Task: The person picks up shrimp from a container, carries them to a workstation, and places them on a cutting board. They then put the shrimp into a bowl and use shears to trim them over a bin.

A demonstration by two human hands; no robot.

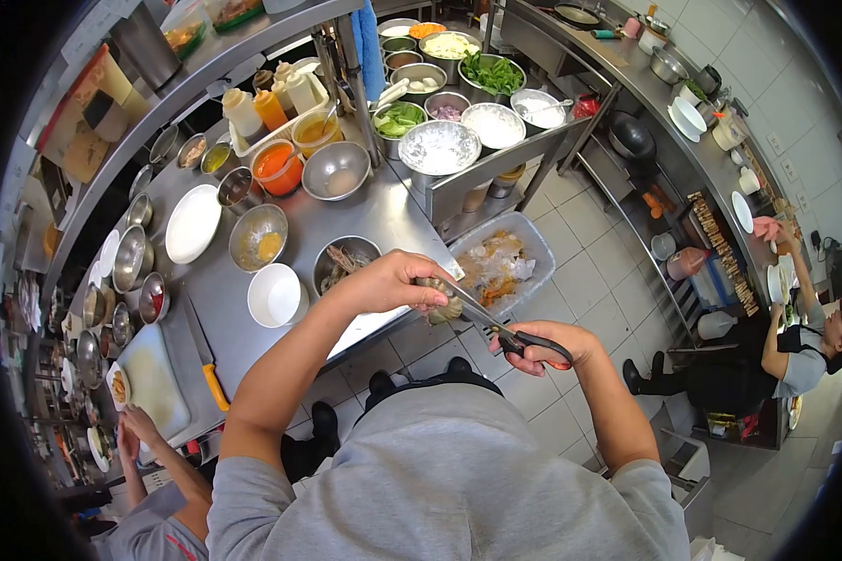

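My right hand is wrapped around the black handles of a pair of scissors, whose metal blades point up and left toward my left hand. Pinched in my left hand is a greyish raw shrimp, partly hidden by the fingers and blades. Both hands are above the floor in front of the counter edge. Just behind my left wrist stands a metal bowl with more greyish shrimp. Beyond the hands sits a translucent plastic bin holding ice and orange-brown pieces.
On the steel counter are a white bowl, metal bowls, a yellow-handled knife and a cutting board. A co-worker's hands are at the lower left; another person stands at the right counter. Ingredient bowls fill the back station.
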